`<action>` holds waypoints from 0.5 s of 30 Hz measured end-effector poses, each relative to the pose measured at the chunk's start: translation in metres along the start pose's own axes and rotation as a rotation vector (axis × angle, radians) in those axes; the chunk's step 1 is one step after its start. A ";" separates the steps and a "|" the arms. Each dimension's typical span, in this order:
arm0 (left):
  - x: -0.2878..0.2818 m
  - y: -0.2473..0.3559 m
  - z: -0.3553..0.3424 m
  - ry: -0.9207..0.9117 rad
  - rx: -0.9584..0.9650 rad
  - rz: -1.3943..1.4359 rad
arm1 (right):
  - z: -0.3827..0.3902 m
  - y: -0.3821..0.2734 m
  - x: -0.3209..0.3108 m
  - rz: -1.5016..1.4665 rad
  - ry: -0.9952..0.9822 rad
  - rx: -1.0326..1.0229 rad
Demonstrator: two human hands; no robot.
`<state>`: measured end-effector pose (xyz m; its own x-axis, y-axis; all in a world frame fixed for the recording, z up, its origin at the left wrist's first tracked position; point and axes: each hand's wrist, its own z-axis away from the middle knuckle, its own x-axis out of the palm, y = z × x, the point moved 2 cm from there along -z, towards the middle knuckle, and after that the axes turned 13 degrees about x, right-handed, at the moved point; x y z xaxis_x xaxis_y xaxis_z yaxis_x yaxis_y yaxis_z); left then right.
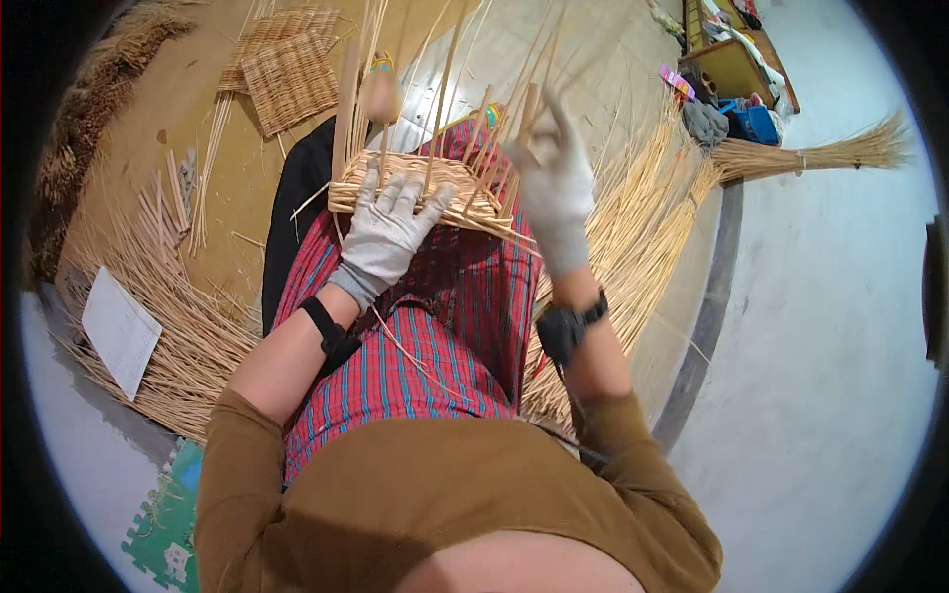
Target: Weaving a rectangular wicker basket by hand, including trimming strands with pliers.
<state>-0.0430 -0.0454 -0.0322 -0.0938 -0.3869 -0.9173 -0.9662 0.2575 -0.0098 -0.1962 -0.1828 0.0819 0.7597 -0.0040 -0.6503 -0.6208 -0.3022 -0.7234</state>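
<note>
Far left: a heap of darker dry straw [84, 128] along the floor edge, then loose pale reeds [178, 326] fanned over the tan floor, with a white sheet of paper [121, 331] lying on them. Up top, a flat finished woven mat [289, 74].

Left hand [386, 232], grey-gloved, lies flat and spread on the near side of the half-woven basket [415, 188], fingers open and pressing the woven band, not gripping. The basket rests on the person's lap, over a red checked cloth [435, 336], near the knees.

Right hand [556, 188], gloved too, is raised just right of the basket, fingers pinched round one upright stake [529, 114]. A black watch [563, 326] sits on that wrist.

Progress, judged: base and a low band of side weaving look done; the stakes stand long, bare and untrimmed above it, so most of the wall and the rim are left.

Right of the lap: more pale reeds [633, 227], a bound broom-like bundle [820, 153], and a cluttered shelf [736, 59] at top right.

Hard to make out: the basket's far side behind the stakes, its inside, and which weaver strand is live. Shelf items are too small to tell.
</note>
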 end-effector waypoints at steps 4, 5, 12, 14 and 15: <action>-0.014 -0.002 -0.006 0.169 -0.004 0.016 | 0.042 0.024 -0.039 0.219 -0.192 0.298; -0.018 0.004 -0.009 0.184 -0.030 0.031 | 0.036 0.018 -0.041 0.427 -0.182 0.031; -0.011 0.029 -0.041 0.012 0.048 0.080 | -0.056 -0.011 0.023 0.860 -0.634 -0.787; -0.007 0.023 -0.040 0.092 0.088 0.036 | -0.058 -0.008 0.035 1.069 -0.632 -0.750; -0.004 0.020 -0.040 0.083 0.108 0.060 | -0.056 -0.008 0.040 1.145 -0.653 -0.659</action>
<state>-0.0720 -0.0739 -0.0129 -0.1742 -0.4391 -0.8814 -0.9274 0.3740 -0.0031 -0.1499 -0.2344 0.0742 -0.4049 -0.1676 -0.8989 -0.4752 -0.8013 0.3635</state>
